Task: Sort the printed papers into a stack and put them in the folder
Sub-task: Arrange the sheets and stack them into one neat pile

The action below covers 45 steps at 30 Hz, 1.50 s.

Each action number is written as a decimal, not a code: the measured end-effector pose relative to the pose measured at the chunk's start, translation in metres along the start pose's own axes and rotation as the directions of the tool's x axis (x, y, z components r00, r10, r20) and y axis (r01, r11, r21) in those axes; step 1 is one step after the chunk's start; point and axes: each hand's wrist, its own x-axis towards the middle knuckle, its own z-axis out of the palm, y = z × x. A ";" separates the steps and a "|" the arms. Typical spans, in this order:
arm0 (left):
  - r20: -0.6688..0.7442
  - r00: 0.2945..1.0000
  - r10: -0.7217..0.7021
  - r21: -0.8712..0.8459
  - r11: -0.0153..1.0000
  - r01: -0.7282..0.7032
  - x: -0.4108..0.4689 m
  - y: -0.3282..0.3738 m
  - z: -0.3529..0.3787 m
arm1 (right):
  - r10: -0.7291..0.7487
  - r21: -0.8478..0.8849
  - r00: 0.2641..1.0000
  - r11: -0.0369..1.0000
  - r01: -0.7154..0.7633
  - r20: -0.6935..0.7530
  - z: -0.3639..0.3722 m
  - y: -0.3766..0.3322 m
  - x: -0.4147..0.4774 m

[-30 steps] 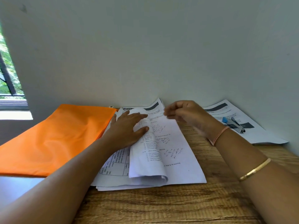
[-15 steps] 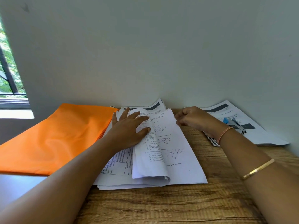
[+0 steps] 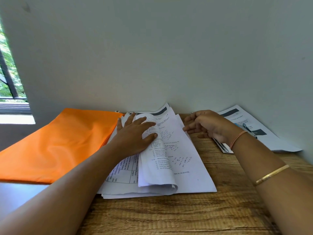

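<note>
One loose stack of printed papers [image 3: 183,167] lies mid-bench [image 3: 169,216], its top sheet curled over. The left hand [image 3: 135,134] presses flat on that sheet, fingers spread; the right hand [image 3: 206,126] hovers released at its 3 o'clock edge. One orange folder [image 3: 55,143] lies at 9 o'clock; a second paper pile [image 3: 271,138] at 2 o'clock

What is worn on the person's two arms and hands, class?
Both forearms are bare, with no sleeves in view. The left hand and its arm wear nothing. The right hand has a thin orange band at the wrist and a slim gold bangle further up the forearm. No rings can be made out.
</note>
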 end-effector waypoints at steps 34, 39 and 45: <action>-0.245 0.962 -0.122 -0.593 0.804 -0.049 0.004 -0.013 -0.008 | -0.113 -0.023 0.734 0.985 0.172 0.670 0.015 -0.005 -0.024; -0.144 0.985 -0.090 -0.312 0.949 0.041 0.005 -0.017 -0.005 | -0.135 0.038 0.981 0.991 0.130 0.142 0.008 -0.004 -0.008; -0.100 0.992 -0.074 -0.204 0.977 0.053 0.005 -0.014 0.001 | 0.034 -0.081 0.998 0.996 -0.039 -0.053 -0.004 0.000 -0.002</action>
